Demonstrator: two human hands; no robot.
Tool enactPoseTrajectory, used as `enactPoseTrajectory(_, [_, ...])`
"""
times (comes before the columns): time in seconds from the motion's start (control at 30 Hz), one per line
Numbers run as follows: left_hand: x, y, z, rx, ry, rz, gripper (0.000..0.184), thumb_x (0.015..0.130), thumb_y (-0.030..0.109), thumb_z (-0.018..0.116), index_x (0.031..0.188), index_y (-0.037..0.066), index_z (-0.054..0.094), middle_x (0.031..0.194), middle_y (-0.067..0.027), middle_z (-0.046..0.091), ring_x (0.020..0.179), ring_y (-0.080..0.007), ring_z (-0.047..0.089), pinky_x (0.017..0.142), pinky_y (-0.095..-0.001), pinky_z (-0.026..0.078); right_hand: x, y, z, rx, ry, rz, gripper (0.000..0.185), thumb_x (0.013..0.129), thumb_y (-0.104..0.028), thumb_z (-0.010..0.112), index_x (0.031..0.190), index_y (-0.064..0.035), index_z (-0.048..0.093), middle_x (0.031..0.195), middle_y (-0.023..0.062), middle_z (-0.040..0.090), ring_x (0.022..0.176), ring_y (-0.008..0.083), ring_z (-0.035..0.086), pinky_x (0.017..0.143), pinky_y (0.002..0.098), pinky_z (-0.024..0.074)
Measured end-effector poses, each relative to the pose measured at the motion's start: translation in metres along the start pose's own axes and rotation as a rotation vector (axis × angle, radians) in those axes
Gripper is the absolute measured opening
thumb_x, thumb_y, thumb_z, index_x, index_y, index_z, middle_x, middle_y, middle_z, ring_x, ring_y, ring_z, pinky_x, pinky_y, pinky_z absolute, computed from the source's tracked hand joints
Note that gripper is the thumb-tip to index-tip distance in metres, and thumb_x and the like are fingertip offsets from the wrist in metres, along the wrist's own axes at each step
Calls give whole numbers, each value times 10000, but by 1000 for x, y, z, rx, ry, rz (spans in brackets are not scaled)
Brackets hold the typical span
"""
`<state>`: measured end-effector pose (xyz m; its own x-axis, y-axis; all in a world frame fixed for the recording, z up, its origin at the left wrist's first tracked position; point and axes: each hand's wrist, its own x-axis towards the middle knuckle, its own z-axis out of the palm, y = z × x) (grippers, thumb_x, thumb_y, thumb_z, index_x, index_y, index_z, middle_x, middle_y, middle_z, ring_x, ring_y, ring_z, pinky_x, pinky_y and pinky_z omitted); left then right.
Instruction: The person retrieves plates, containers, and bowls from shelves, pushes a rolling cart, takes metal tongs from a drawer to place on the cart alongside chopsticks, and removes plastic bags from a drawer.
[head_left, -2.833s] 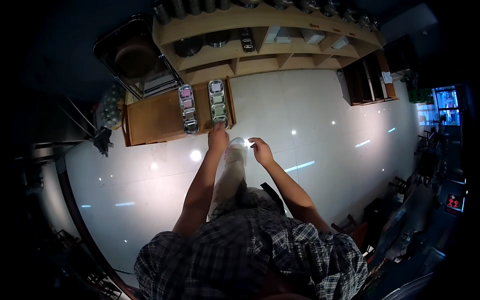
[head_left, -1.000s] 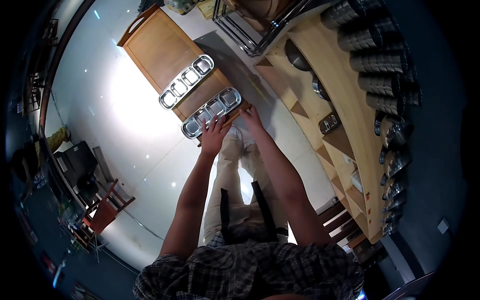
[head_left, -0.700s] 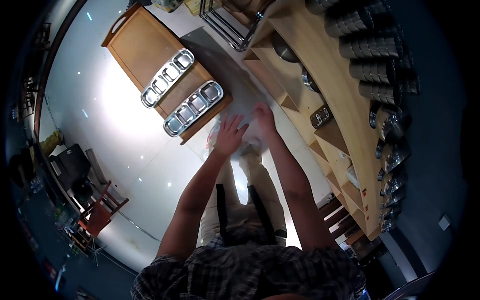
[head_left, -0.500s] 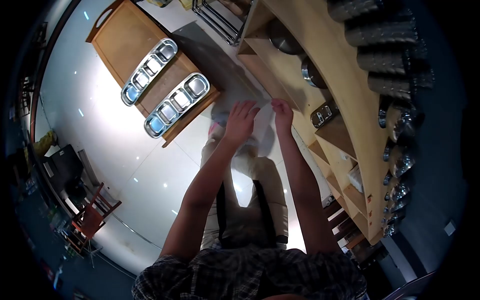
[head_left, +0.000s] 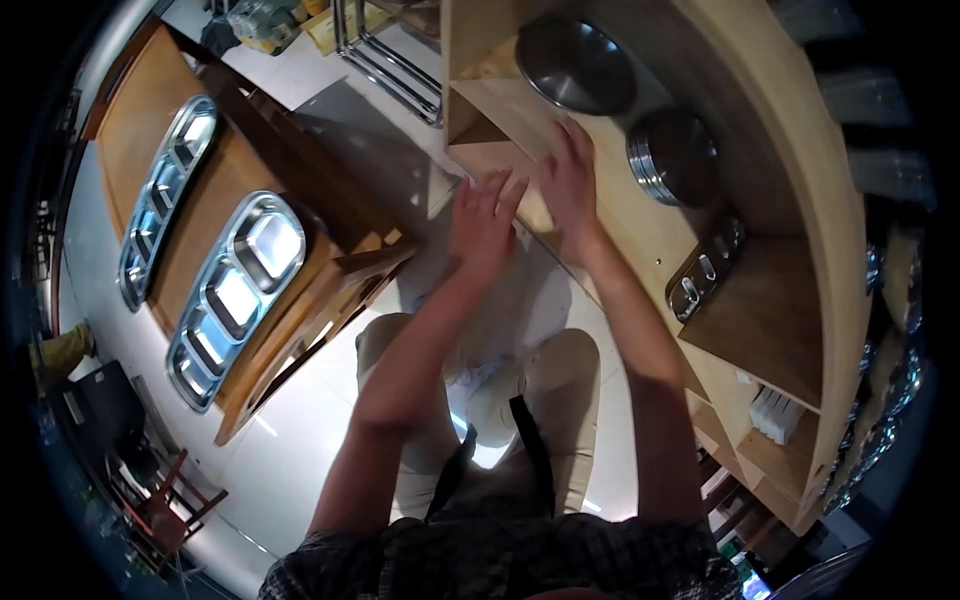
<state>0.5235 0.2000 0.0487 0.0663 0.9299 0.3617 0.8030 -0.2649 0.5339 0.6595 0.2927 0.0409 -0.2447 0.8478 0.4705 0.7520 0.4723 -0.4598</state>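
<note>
The near divided tray [head_left: 236, 300] lies on the tabletop [head_left: 222, 172] of the low wooden table to my left, its long axis running slantwise, from upper right to lower left in my view, roughly along the tabletop's near end edge. Its four compartments sit in one row, open sides up, the upper end close to the tabletop's corner on the shelf side. The far divided tray [head_left: 163, 200] lies farther in from that edge, pointing much the same way, with a strip of wood between the two. A second ago my left hand was on the near divided tray and my right at the end of the table; now both have come away and are over by the shelf unit [head_left: 625, 215]. My left hand [head_left: 485, 222] is open, fingers spread, gripping nothing, in front of the shelf's front edge. My right hand [head_left: 570, 190] is open too, fingers reaching over that edge; I can't tell whether it touches the wood. Compartments of both trays shine with light, the near one's brightest at its upper end. Inside the shelf unit are a round metal pan [head_left: 575, 65], a stack of round metal dishes [head_left: 675, 157], and a small divided tray [head_left: 706, 268] beside a partition.
</note>
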Motion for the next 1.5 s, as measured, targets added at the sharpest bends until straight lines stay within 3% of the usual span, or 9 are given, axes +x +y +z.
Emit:
enactPoseTrajectory(0.2, [21,-12,25,19,97,112,638,687,-8,571,1299,114,438,1282,-119,453,1244,-301,397,1055,-502,266,57,59,28,-393,-74,-46,357,805,-81,547,1152,-2,549,1222,191,534,1154,344,488,986,433,380])
enactPoseTrajectory(0.37, [23,-22,31,96,109,138,603,687,-14,566,1271,86,455,1262,-133,462,1224,-312,412,1042,-504,281,59,69,36,-613,21,-234,116,735,-103,548,794,-43,629,870,100,645,829,244,640,692,366,534])
enactPoseTrajectory(0.47, [26,-22,31,36,184,166,569,690,-4,574,1246,70,474,1247,-140,471,1206,-321,424,1022,-501,301,60,65,29,-626,-15,-246,95,718,-102,559,753,-49,630,806,94,637,746,228,641,609,348,538])
enactPoseTrajectory(0.87, [21,-23,21,83,204,90,496,687,19,598,1177,32,524,1247,-179,459,1207,-348,413,994,-481,321,58,61,2,-419,51,-183,51,720,-106,597,755,-70,589,775,67,584,838,247,602,670,380,512])
enactPoseTrajectory(1.07, [24,-21,10,67,262,32,588,740,51,613,1300,72,436,1343,-176,376,1248,-359,368,1034,-525,271,17,13,-25,-264,257,-331,44,719,-92,597,757,-72,588,810,54,606,830,247,598,701,364,482])
enactPoseTrajectory(1.17, [26,-14,1,108,269,29,660,749,118,669,1348,140,392,1400,-167,316,1289,-358,326,1051,-554,236,-4,-1,-26,-150,262,-360,118,711,-62,600,829,-53,604,886,81,625,888,257,604,816,390,483])
enactPoseTrajectory(1.3, [21,7,6,76,381,37,588,689,136,741,1229,187,516,1377,-122,379,1275,-339,352,1046,-578,238,-19,-26,-32,25,175,-396,183,700,-42,620,883,-36,622,936,92,624,946,257,604,914,437,460])
enactPoseTrajectory(1.43, [-8,31,-20,153,258,70,337,682,134,706,1010,170,634,1256,-11,527,1222,-278,428,1058,-573,225,-57,-37,-61,102,167,-292,174,692,-54,639,864,-32,626,933,74,619,949,243,600,909,433,465])
enactPoseTrajectory(1.5, [-26,40,-27,104,211,83,286,687,122,686,966,166,640,1190,20,567,1180,-256,466,1057,-572,228,-74,-51,-96,88,-11,-296,174,695,-59,641,866,-31,630,938,69,614,946,234,595,911,422,469])
